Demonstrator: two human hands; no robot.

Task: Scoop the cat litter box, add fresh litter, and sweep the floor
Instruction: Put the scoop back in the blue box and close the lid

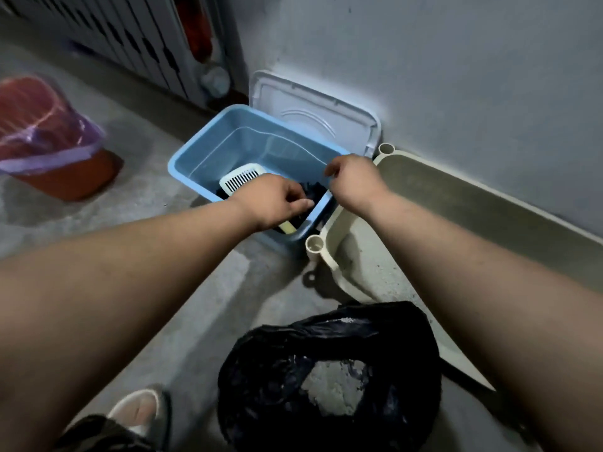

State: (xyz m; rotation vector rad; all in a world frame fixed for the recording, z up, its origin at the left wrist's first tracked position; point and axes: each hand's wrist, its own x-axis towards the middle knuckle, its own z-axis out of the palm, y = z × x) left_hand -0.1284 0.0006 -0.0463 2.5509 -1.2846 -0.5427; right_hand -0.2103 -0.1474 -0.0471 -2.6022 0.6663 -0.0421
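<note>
A blue storage bin (202, 154) stands open on the floor, its white lid (313, 112) leaning on the wall behind. Inside lie a white slotted litter scoop (239, 181) and crumpled black plastic (315, 190). My left hand (274, 203) reaches into the bin and pinches the black plastic, covering the scoop's handle. My right hand (355, 181) hovers over the bin's right rim with its fingers curled at the top of the same plastic. The beige litter box (489, 216) sits to the right along the wall, nearly empty with dusty residue.
A black rubbish bag (329, 370) holding grey litter clumps lies open on the floor near me. A red bucket (65, 177) lined with purple plastic stands at the left. My shoe (140, 409) is at the bottom left. A radiator runs along the back wall.
</note>
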